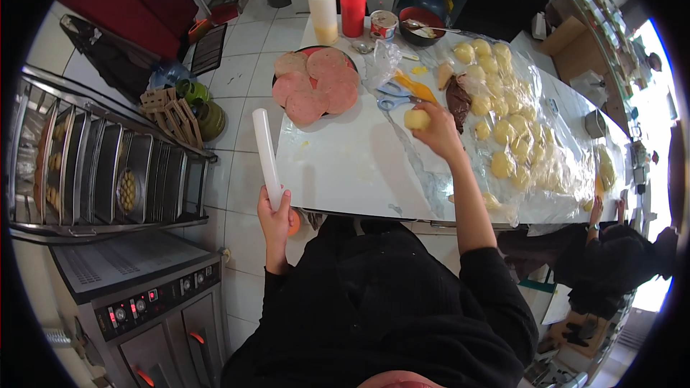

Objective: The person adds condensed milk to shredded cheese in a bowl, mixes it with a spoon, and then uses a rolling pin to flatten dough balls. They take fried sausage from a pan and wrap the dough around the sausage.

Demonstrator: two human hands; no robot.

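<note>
My left hand (274, 221) is closed around the lower end of a white rolling pin (264, 147), which stands tilted at the table's left front edge. In my right hand (440, 131) is a pale yellow dough ball (417, 120), gripped above the middle of the white marbled table (345, 172). Just beyond that hand lie blue-handled scissors (392, 97) and an orange piping bag (415, 86). A brown piping bag (458, 100) rests to its right. Further right, several dough balls (503, 165) sit under clear plastic sheeting (557, 172).
A dark plate of round pink meat slices (305, 105) stands at the table's far left. Behind it are a white squeeze bottle (323, 14), a red one (353, 7), a can (383, 25) and a bowl (422, 25). Left are a tray rack (108, 165) and oven (158, 302). Another person (611, 259) works at right.
</note>
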